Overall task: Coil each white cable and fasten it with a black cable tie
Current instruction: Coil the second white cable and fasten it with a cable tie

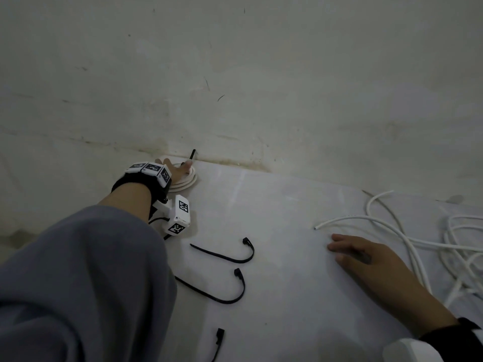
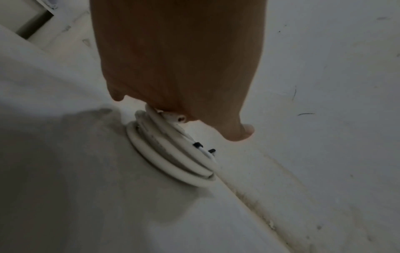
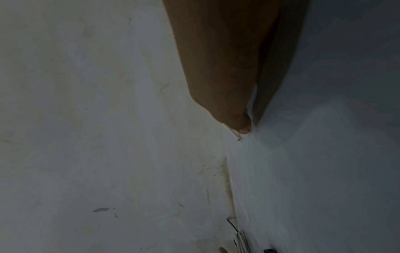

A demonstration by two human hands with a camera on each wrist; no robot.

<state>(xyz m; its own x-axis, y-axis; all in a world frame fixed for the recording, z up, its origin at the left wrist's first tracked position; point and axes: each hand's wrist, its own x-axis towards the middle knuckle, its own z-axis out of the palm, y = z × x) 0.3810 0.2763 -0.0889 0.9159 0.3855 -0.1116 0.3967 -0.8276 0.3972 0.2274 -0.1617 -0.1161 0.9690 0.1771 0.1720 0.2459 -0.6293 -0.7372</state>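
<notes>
At the far left of the white desk (image 1: 287, 296), against the wall (image 1: 261, 74), the left hand (image 1: 177, 171) rests on a finished coil (image 2: 173, 160) of white cable; a black tie (image 1: 193, 154) is fastened on it, its tail standing up toward the wall. Whether the fingers (image 2: 240, 131) of this hand grip the coil or merely touch it cannot be told; they appear loosely extended. Toward the middle lie three spare ties (image 1: 230, 253), unused. To the right, the right hand (image 1: 363, 259) lies flat on the desk, its fingers straight and holding nothing. The loose cable (image 1: 366, 222) sits just beyond those fingertips, its cut end (image 1: 315, 228) pointing left, its length running rightward into a tangle (image 1: 460, 246). In my judgement the right hand is much the nearer and need only reach slightly forward to take that end, with the tangle liable to drag during coiling.
</notes>
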